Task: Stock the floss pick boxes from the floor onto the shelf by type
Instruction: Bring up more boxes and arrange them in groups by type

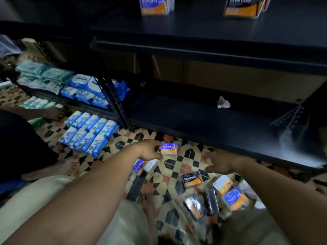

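The left hand (148,150) reaches to the far side of the tiled floor (174,175), its fingers pinching the left edge of a Smooth box (169,148) that stands face toward the camera, just in front of the bottom shelf (194,119); whether the box is lifted off the tiles cannot be told. The right hand (221,162) hovers to the right of it, fingers loosely spread and holding nothing. Under the left wrist lie a second Smooth box (139,166) and a white box (150,164), touching each other. Near the right hand lies a Charcoal box (192,179), label up. Nearer and to the right is a cluster: a Round box (234,198), a pale box (223,185) and two dark boxes (195,206), blurred, seemingly on clear plastic. The top shelf (194,25) holds Smooth boxes (154,5) on the left and Charcoal boxes (241,7) well apart on the right. The bottom shelf carries only a crumpled paper (223,102). On the left a rack (113,98) holds blue and green packs (83,89), with more blue packs (88,134) in two rows on the floor before it. Another person's hand (53,113) rests near those.
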